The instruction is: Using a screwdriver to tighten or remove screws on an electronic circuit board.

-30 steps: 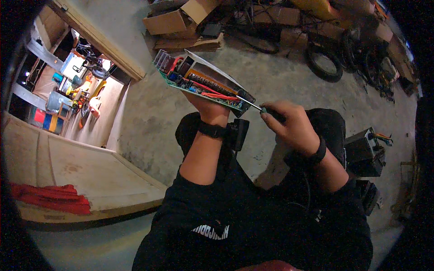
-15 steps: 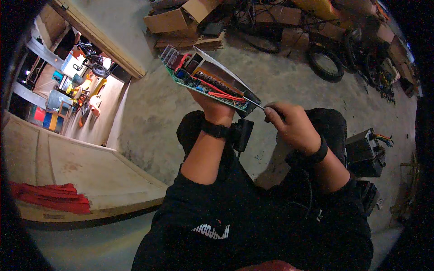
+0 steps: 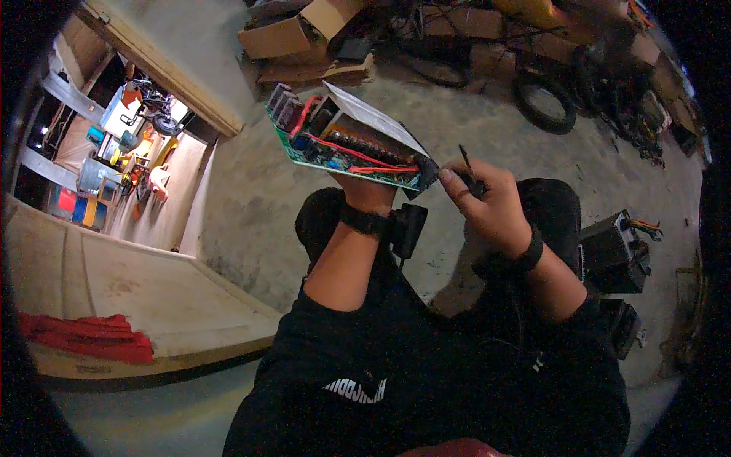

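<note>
My left hand (image 3: 361,192) is wrapped under an electronic circuit board (image 3: 333,158) with red wires, several components, a pale metal strip (image 3: 369,108) along its upper edge and a black right end. The board is tilted, and it hides most of that hand's fingers. My right hand (image 3: 489,204) is closed on a dark-handled screwdriver (image 3: 474,183), whose slim shaft points upward, off the board. The right thumb and forefinger are close beside the board's right end; I cannot tell if they touch it.
Cardboard boxes (image 3: 274,34), bicycle tyres (image 3: 544,103) and cables lie on the concrete floor (image 3: 251,175) at the back. Metal-cased units with wires (image 3: 613,251) sit by my right knee. At left are a pale ledge with a red cloth (image 3: 84,335) and a doorway onto bicycles and clutter.
The screwdriver's tip has left the board's right end and swung upward in my right hand. The board has shifted slightly to the left and down.
</note>
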Available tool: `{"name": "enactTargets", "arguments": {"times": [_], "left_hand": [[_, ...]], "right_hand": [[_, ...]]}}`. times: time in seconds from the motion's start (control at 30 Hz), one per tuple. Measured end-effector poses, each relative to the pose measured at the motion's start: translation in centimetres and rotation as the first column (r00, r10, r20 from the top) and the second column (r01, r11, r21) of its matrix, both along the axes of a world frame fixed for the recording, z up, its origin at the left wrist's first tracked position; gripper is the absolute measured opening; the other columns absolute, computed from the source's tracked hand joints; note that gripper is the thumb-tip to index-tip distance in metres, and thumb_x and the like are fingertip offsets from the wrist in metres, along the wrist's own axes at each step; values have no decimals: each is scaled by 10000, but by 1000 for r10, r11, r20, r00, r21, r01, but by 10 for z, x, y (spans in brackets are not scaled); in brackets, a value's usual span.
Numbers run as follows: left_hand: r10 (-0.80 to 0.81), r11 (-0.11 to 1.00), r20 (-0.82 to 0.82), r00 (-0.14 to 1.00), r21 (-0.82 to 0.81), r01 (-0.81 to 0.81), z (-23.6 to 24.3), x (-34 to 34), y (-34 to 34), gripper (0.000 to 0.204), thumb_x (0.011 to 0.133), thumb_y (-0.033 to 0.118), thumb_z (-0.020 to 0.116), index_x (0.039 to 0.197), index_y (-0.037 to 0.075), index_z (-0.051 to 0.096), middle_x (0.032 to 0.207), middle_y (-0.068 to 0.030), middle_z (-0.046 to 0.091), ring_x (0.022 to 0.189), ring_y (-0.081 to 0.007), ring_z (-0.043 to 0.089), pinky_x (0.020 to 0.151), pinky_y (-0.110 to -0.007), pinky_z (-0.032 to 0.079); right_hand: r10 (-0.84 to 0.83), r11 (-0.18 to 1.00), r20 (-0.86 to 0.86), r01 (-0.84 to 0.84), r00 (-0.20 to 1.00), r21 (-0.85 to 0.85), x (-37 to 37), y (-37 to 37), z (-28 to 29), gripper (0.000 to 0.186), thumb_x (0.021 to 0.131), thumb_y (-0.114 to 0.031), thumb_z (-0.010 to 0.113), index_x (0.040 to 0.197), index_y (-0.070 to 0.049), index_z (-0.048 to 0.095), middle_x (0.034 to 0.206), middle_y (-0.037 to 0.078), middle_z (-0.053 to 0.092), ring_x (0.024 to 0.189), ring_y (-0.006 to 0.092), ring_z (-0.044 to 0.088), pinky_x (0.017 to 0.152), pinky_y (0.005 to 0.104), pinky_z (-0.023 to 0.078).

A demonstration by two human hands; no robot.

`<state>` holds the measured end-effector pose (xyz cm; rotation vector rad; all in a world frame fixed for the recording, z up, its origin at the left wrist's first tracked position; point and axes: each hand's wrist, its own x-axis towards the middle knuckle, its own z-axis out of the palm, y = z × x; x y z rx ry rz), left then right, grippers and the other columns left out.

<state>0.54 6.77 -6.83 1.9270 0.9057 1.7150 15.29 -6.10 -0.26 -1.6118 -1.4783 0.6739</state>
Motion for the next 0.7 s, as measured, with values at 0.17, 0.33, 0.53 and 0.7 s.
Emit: {"name": "enactTargets", "arguments": {"times": [0.17, 0.33, 0.53, 0.7], "left_hand": [[94, 970, -428, 899, 243, 14, -3, -1, -10, 301, 772, 209, 692, 1022, 60, 618, 1046, -114, 620, 970, -311, 591, 856, -412, 462], [-256, 956, -251, 933, -212, 205, 5, 0, -19, 272, 806, 179, 666, 1036, 53, 597, 1040, -115, 621, 961, -284, 595, 815, -388, 478], [-531, 652, 495, 688, -279, 705, -55, 13, 17, 605, 884, 566, 473, 1253, 88, 480, 1125, -88, 589, 1009, -258, 585, 872, -411, 495], [-310, 466, 938, 158, 5, 885, -17, 30, 1, 635, 841, 557, 532, 1243, 69, 473, 1107, -82, 584, 981, -253, 591, 844, -396, 502]], "right_hand": [[-107, 965, -283, 168, 953, 200, -20, 16, -29, 264, 895, -265, 622, 914, -5, 660, 637, 75, 592, 556, 108, 492, 506, 287, 397], [-211, 976, -521, 202, 827, -75, -31, 17, -15, 277, 901, -258, 624, 987, 4, 642, 637, 3, 569, 518, 52, 472, 440, 209, 354], [-247, 956, -650, 74, 718, -282, -26, 23, -14, 298, 870, -320, 648, 944, -32, 624, 613, -21, 522, 465, 44, 432, 375, 216, 296], [-278, 952, -690, 96, 668, -291, -24, 26, -21, 233, 859, -249, 626, 954, -37, 626, 592, -21, 507, 424, 57, 402, 352, 236, 282]]}}
